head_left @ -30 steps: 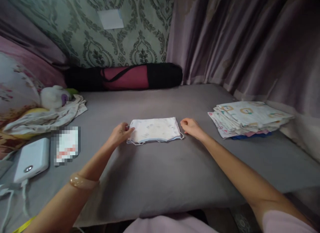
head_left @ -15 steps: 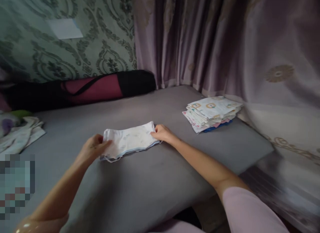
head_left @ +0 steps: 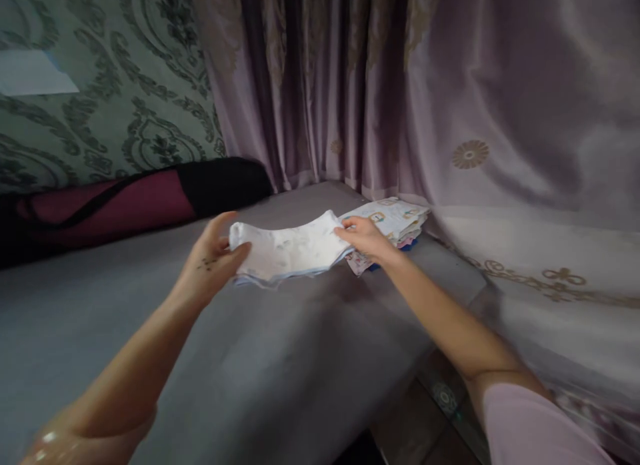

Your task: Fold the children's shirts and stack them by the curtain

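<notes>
A folded white cloth (head_left: pixel 295 247) with faint grey print and bluish lower edges is stretched between my two hands, its top edge sagging in the middle. My left hand (head_left: pixel 216 255) pinches its left end, thumb in front. At the right end my right hand (head_left: pixel 364 238) grips the cloth between thumb and fingers. The cloth appears raised off the grey bed surface (head_left: pixel 210 365). Just behind my right hand lies a stack of folded printed cloths (head_left: pixel 395 215), partly hidden by that hand.
A long black and maroon bag (head_left: pixel 150 198) lies along the wall at the back left. Purple curtains (head_left: pixel 320 85) hang behind the bed and down its right side. A white paper (head_left: pixel 35 73) is on the patterned wall. Dark floor shows at lower right.
Both hands have lifted the white cloth from the bed and carried it right, towards the stack. My view has turned to the right, and the items at the far left are out of sight.
</notes>
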A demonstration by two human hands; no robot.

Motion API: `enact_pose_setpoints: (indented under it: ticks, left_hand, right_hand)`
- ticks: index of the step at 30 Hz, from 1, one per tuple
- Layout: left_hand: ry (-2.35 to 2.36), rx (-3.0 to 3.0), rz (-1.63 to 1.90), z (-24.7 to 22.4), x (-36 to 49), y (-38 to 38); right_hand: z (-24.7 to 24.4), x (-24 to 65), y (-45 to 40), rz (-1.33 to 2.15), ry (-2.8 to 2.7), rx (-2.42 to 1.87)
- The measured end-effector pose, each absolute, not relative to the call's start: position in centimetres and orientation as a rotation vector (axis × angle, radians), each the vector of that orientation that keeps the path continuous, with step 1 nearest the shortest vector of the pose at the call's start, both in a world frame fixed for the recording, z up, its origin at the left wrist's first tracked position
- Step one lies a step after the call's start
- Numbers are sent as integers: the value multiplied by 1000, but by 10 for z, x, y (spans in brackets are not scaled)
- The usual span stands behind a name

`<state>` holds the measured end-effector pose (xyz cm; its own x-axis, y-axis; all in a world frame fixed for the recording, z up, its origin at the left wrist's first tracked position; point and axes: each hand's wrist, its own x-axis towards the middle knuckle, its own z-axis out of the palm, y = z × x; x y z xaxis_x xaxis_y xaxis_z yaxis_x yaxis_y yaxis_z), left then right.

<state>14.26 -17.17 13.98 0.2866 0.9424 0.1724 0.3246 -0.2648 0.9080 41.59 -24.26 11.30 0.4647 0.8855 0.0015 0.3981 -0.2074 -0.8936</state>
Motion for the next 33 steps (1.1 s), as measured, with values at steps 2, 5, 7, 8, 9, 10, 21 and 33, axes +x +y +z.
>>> enact_pose_setpoints:
  ticks: [2, 5, 7, 8, 9, 10, 21, 33]
  left_hand:
    - [1045, 1755, 944, 136, 182, -167]
    - [909, 1666, 949, 126, 240, -158]
    - [817, 1593, 950, 120, 276, -156]
    - [774, 1570, 940, 116, 293, -156]
    - [740, 1551, 927, 114, 308, -156]
    - [711, 1538, 907, 111, 322, -157]
    - [597, 1242, 644, 85, 405, -189]
    - [613, 1257, 542, 67, 409, -192]
  right_hand:
    - [131, 453, -248, 705, -980, -1782]
    - [155, 505, -253, 784, -886, -1793]
    - [166, 535, -254, 764, -852, -1853]
    - [169, 548, -254, 722, -846, -1899]
    - [171, 561, -253, 658, -846, -1953]
    - [171, 574, -251, 582, -855, -2011]
    - [151, 646, -224, -139, -1144, -2553]
    - [106, 633, -233, -511, -1205, -2830]
